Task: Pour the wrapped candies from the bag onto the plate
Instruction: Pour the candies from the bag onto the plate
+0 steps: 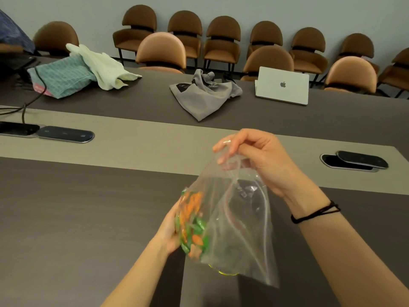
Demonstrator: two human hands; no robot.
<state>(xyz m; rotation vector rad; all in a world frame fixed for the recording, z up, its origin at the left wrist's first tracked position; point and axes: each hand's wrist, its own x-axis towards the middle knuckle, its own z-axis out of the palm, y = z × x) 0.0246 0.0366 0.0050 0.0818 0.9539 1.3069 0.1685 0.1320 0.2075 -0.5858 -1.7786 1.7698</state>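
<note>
A clear zip bag (241, 229) hangs above the dark table, held by both hands. Orange and green wrapped candies (192, 224) are bunched at its left side. My left hand (170, 231) cups that candy-filled end from the left. My right hand (261, 158) pinches the bag's upper corner from above, with a black hair tie on the wrist. A thin yellow-green rim (223, 272) shows through the bottom of the bag; it may be the plate, but most of it is hidden behind the plastic.
A grey cloth bag (205, 96) and a silver laptop (282, 86) lie on the far side of the table. Folded towels (73, 74) and cables sit at far left. Cable hatches (64, 134) (354, 161) are set into the beige centre strip. Brown chairs line the wall.
</note>
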